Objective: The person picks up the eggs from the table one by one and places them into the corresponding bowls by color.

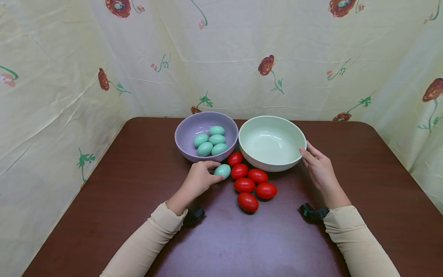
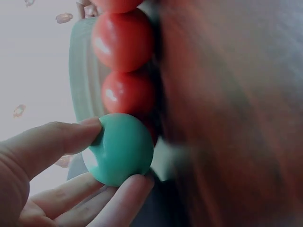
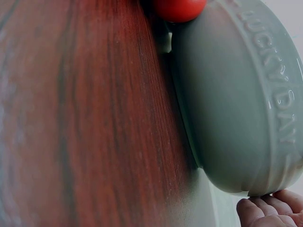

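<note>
My left hand (image 1: pixel 198 180) pinches a mint-green egg (image 1: pixel 222 171) between thumb and fingers, just in front of the purple bowl (image 1: pixel 187 150). Inside that bowl lie several more mint-green eggs (image 1: pixel 217 139). The left wrist view shows the held egg (image 2: pixel 120 149) up close, with red eggs (image 2: pixel 123 40) behind it. With its thumb over the rim and fingers against the outer wall, my right hand (image 1: pixel 320 169) holds the right side of a pale green bowl (image 1: pixel 271 142). Nothing lies in this bowl. Its outside (image 3: pixel 227 104) carries raised lettering in the right wrist view.
Several red eggs (image 1: pixel 244 185) lie grouped on the dark brown table (image 1: pixel 131 184), in front of where the two bowls meet. Behind the table hangs a cream cloth (image 1: pixel 228 69) with a flower print. Each wrist wears a black device (image 1: pixel 313 212).
</note>
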`<action>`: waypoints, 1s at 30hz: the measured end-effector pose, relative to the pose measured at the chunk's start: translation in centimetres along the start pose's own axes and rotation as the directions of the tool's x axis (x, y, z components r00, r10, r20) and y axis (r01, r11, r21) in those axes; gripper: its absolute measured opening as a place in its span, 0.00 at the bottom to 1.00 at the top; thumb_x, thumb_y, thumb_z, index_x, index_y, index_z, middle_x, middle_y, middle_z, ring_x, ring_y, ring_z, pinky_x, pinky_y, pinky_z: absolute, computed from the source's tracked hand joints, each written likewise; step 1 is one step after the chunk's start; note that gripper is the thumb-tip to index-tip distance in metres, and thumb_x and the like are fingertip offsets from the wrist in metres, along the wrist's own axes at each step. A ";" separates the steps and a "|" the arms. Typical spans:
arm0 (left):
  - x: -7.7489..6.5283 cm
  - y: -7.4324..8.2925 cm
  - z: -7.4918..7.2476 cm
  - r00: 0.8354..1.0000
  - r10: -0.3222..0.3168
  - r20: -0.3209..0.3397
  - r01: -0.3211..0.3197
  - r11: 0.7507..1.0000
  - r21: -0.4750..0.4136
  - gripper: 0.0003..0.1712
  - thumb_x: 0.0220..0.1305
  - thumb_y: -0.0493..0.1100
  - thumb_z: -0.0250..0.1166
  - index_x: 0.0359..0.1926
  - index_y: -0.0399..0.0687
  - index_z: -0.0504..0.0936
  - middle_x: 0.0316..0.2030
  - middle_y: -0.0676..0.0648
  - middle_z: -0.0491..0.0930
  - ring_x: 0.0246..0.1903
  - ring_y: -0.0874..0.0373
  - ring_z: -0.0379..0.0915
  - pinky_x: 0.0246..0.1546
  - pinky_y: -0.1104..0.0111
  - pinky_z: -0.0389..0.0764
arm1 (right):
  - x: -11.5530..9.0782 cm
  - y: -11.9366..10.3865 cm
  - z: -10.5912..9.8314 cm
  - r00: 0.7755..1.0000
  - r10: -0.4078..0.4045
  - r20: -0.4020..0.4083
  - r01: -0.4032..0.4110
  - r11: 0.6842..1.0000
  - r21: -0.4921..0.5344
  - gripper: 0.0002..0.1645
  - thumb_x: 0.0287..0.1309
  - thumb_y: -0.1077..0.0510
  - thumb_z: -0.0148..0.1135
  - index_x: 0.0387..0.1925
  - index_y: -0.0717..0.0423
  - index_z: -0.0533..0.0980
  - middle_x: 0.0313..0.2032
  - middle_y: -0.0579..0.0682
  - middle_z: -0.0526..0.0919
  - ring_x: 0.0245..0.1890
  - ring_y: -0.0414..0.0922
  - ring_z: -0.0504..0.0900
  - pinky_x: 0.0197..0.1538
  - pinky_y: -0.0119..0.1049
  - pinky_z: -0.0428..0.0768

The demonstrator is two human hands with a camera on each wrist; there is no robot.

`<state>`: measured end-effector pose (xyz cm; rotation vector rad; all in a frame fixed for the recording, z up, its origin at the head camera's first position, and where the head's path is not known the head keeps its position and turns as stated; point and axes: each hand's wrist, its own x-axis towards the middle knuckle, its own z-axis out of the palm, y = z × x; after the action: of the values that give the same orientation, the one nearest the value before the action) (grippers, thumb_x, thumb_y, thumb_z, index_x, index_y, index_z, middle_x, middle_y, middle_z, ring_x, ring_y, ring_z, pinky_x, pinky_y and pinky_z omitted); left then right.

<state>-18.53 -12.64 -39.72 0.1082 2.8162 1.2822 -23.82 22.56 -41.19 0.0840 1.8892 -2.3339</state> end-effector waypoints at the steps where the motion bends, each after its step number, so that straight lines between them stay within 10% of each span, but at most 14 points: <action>1: -0.1 0.2 -0.1 1.000 0.000 -0.001 0.000 1.000 -0.002 0.22 0.54 0.41 0.75 0.50 0.40 0.86 0.44 0.45 0.88 0.37 0.56 0.80 0.40 0.66 0.82 | 0.0 0.0 0.0 1.000 -0.001 0.001 0.001 1.000 0.000 0.46 0.68 0.50 0.58 0.77 0.55 0.46 0.79 0.48 0.42 0.78 0.44 0.46 0.74 0.37 0.49; 30: -1.0 2.0 -2.8 0.998 0.042 0.046 -0.040 0.998 -0.042 0.23 0.56 0.46 0.74 0.53 0.47 0.86 0.46 0.47 0.87 0.47 0.52 0.80 0.47 0.64 0.80 | -0.1 0.1 -0.3 1.000 0.022 0.005 -0.021 0.999 -0.044 0.46 0.69 0.49 0.57 0.77 0.53 0.45 0.79 0.47 0.40 0.78 0.43 0.46 0.74 0.38 0.50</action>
<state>-17.64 -13.52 -36.30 0.1928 2.7606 1.3268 -23.68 22.81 -41.29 0.0922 1.9257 -2.2752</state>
